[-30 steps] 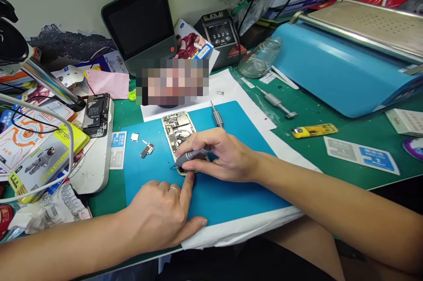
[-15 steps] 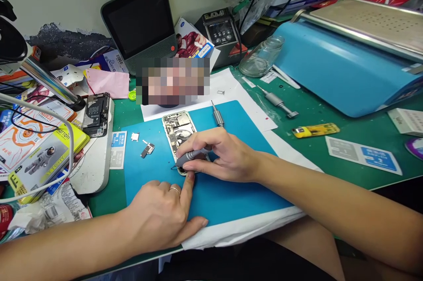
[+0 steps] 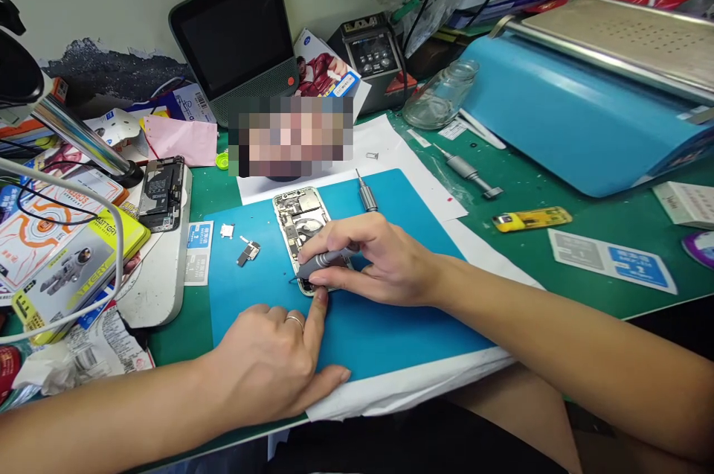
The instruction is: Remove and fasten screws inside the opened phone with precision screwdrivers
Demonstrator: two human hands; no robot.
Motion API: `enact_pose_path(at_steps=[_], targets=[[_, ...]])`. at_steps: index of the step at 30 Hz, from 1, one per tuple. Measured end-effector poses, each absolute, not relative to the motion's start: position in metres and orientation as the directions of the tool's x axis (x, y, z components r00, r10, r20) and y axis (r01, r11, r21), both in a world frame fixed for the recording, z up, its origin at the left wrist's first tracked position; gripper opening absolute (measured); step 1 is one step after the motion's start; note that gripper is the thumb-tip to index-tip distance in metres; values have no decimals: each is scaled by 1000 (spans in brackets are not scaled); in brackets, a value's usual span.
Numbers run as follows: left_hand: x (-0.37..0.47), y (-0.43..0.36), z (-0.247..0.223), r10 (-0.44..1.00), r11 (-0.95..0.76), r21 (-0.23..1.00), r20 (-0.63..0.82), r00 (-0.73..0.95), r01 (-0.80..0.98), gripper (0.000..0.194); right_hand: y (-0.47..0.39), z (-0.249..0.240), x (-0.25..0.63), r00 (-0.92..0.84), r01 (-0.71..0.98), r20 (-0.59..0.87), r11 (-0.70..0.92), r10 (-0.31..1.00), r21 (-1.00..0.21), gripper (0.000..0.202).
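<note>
An opened smartphone point(image 3: 285, 230), its inner parts bare, lies on the blue mat point(image 3: 384, 344). My right hand point(image 3: 376, 262) is closed on grey tweezers point(image 3: 323, 263) with a dark bent tip, held over the phone's lower end. The tip is by the phone's lower left edge; the hand hides part of the phone. With its index fingertip, my left hand point(image 3: 273, 351) touches the phone's bottom edge. Its thumb is stretched out on the mat, the other fingers are curled, and nothing is held. Two small loose parts, a silvery plate point(image 3: 227, 231) and a dark-and-silver piece point(image 3: 248, 252), lie left of the phone.
A screwdriver point(image 3: 367, 193) lies on the mat behind my right hand, another screwdriver point(image 3: 468, 174) farther right near a glass jar point(image 3: 440, 98). At left stand a second opened phone point(image 3: 161, 195), battery boxes point(image 3: 83, 266) and a white cable point(image 3: 119, 251). A screen device point(image 3: 234, 35) stands behind.
</note>
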State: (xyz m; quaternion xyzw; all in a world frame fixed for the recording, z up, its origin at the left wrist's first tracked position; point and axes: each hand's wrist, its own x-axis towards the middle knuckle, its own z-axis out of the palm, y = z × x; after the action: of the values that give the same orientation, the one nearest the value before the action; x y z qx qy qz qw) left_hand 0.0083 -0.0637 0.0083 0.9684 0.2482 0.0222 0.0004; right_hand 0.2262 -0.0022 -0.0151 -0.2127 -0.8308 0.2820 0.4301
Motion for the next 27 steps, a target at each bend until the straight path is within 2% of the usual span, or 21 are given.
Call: enact_pose_path(at_steps=[18, 27], targets=[[9, -63, 9, 485, -874, 19, 12, 874, 485, 70, -2, -14, 228, -519, 112, 597, 741, 612, -662, 34], [8, -63, 8, 483, -876, 13, 12, 876, 482, 70, 0, -13, 228, -500, 129, 627, 767, 597, -628, 33]])
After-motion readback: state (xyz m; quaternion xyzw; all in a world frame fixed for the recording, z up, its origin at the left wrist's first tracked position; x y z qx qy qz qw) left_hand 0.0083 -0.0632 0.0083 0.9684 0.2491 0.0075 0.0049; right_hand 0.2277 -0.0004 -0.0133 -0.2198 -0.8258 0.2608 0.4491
